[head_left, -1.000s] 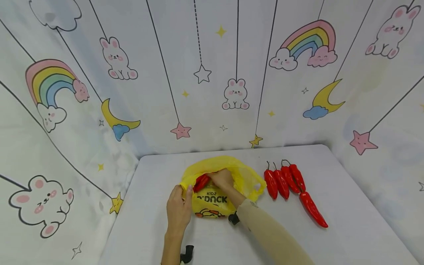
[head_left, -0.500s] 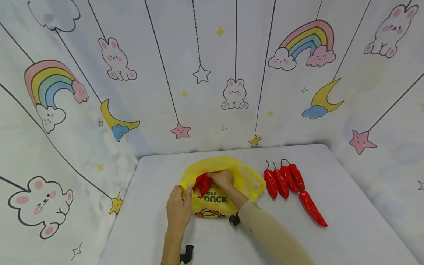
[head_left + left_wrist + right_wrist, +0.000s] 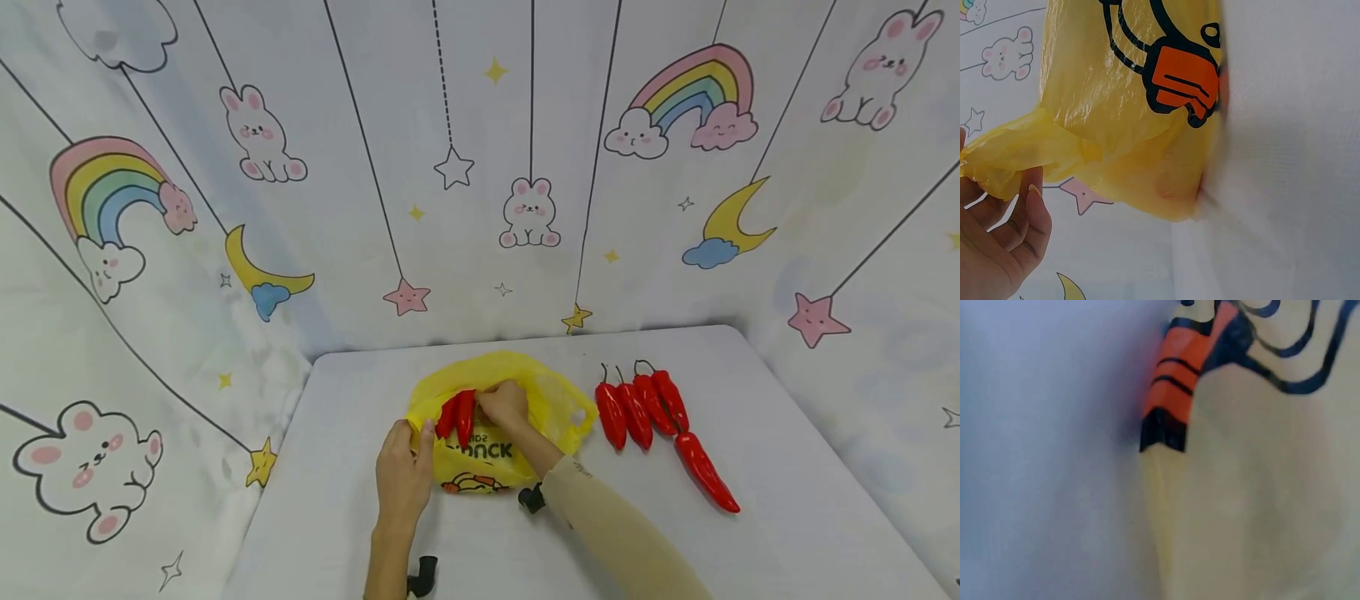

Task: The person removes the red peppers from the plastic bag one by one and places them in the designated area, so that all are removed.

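Note:
In the head view, a yellow plastic bag with dark lettering stands with its mouth open. My left hand pinches the bag's left rim; the left wrist view shows the fingers and thumb of that hand on the gathered plastic. My right hand reaches into the bag's mouth. Its fingertips are beside a red chili pepper; whether they grip it is not clear. Another red chili pepper lies to its left in the bag. The right wrist view shows only the bag's printed front, blurred.
Several red chili peppers lie in a row right of the bag on the white table. One long chili pepper lies nearer the front, its top touching the row. A cloth backdrop with printed rabbits and stars surrounds the table.
The chili pepper at my right fingertips has swung from slanting to nearly upright inside the bag. My right hand has shifted slightly right of it. The left hand keeps its place on the rim.

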Motion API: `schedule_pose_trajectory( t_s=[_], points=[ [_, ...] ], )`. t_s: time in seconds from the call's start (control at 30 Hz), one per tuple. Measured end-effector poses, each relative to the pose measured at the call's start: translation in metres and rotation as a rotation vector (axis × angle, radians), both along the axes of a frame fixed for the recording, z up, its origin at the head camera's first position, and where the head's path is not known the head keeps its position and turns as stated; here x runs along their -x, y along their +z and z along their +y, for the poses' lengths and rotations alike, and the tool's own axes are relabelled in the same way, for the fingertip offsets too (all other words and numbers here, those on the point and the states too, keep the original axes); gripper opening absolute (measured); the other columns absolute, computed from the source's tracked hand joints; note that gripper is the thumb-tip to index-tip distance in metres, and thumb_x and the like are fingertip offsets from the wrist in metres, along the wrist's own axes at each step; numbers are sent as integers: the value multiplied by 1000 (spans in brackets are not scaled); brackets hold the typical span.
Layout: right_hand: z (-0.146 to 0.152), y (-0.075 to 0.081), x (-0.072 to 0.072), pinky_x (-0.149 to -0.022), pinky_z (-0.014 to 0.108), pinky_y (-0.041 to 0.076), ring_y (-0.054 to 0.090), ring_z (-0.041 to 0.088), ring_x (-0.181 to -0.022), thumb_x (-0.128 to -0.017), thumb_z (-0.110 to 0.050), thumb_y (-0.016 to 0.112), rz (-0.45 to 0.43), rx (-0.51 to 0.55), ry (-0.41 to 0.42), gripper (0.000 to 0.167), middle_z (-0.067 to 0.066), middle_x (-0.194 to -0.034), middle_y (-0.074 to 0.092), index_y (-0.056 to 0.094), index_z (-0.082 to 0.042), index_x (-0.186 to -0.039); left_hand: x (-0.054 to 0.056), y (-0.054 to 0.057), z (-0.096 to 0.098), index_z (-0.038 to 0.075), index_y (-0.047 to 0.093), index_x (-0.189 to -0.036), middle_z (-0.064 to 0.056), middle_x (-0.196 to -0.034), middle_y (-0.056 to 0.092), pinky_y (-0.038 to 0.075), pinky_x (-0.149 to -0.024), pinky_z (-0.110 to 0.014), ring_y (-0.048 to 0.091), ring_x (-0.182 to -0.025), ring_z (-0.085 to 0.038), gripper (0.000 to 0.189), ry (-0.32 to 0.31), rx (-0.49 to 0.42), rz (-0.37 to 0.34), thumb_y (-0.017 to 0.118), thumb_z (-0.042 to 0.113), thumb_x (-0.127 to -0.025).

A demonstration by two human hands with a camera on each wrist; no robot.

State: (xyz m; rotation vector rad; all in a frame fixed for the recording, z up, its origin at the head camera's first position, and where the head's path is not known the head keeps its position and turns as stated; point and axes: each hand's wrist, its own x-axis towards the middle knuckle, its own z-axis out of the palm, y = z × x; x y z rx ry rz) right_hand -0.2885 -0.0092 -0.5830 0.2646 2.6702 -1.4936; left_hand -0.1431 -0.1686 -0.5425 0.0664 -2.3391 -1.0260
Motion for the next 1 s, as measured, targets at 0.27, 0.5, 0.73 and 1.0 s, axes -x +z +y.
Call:
schedule_pose_trajectory(
  t_s=[0.27,0.5,0.73,1.0],
  points=[
    [-7,4,-7,-52,29,57,68,19,-55,-85,-42,85,-51,33,19,38,3,-67,69,77,-5,-84,0,-1,-2,4,64,-98,0,-83,54,45,-62,-27,48,-71,-12,33,-2,3,10,60,35,-107],
    [-7,3,-8,-54,29,58,68,17,-56,-80,-37,90,-54,47,37,37,4,-72,71,77,-3,-86,-1,-1,-2,4,64,-98,1,-83,54,45,-62,-27,48,-70,-12,33,-6,1,13,60,36,-107],
    [-2,5,-5,-54,29,57,70,20,-57,-82,-35,86,-84,54,55,32,3,-66,70,74,-6,-75,-1,0,-1,4,63,-96,1,-82,53,45,-61,-28,47,-70,-12,33,-1,4,13,60,35,-107],
    [0,17,-9,-58,33,59,71,25,-61,-82,-32,84,-101,71,59,32,7,-67,71,71,-6,-68,-1,0,-1,3,63,-95,0,-81,53,44,-60,-28,47,-70,-13,32,-2,19,32,61,33,-107]
  ],
)
